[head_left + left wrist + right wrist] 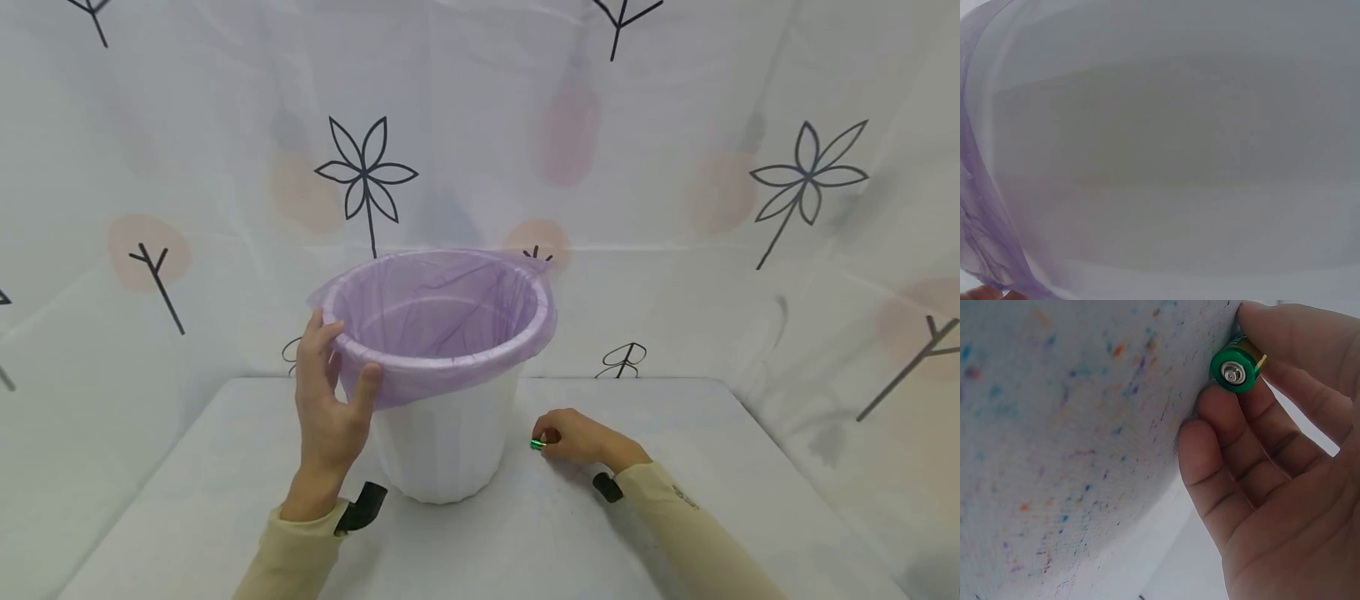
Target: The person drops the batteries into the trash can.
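Note:
A white trash bin (450,450) stands on the table, with a thin purple bag (442,379) lining it and folded over its rim. My left hand (330,425) grips the bin's near left rim through the bag, thumb on the outside. To the right of the bin, low at the tabletop, my right hand (577,435) pinches a small green battery (537,444). In the right wrist view the battery (1235,370) shows its silver terminal end between thumb and fingers. White bin wall (1172,137) fills most of the left wrist view.
The white-covered table (637,517) reaches to both sides of the bin. Behind it hangs a pale backdrop (480,125) with flower and twig drawings. Colored specks dot the table cover (1085,456) in the right wrist view.

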Available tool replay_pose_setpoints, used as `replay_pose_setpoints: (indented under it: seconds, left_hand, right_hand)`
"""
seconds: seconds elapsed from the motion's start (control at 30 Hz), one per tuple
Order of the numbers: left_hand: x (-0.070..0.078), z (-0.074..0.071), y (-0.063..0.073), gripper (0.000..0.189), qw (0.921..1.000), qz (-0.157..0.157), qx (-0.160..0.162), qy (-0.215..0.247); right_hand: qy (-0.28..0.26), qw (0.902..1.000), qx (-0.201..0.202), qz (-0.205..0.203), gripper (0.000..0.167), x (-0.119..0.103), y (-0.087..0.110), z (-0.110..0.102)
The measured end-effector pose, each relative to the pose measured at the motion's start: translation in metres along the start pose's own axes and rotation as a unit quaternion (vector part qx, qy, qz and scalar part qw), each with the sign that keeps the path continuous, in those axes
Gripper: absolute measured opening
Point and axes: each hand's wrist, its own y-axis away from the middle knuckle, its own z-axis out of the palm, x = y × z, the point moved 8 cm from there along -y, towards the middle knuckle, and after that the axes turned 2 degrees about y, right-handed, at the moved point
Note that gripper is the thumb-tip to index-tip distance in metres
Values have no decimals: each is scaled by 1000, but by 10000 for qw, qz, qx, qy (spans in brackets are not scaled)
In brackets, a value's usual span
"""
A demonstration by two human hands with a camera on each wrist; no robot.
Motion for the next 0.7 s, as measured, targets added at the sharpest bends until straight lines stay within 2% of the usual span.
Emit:
replay_pose_setpoints:
  seconds: [0.23, 0.53, 0.7]
  left_hand:
    - [-1, 0, -1, 52, 10000, 62, 3, 60]
    - [-1, -1, 0, 52, 10000, 56, 28, 65]
    - [-1, 0, 0, 51, 10000, 71, 32, 29]
  right_hand:
    - [-54, 9999, 23, -100, 16, -1, 0, -1]
    - [-95, 9999, -3, 36, 15, 1, -1, -1]
    - [-84, 10000, 11, -23, 15, -3, 1, -1]
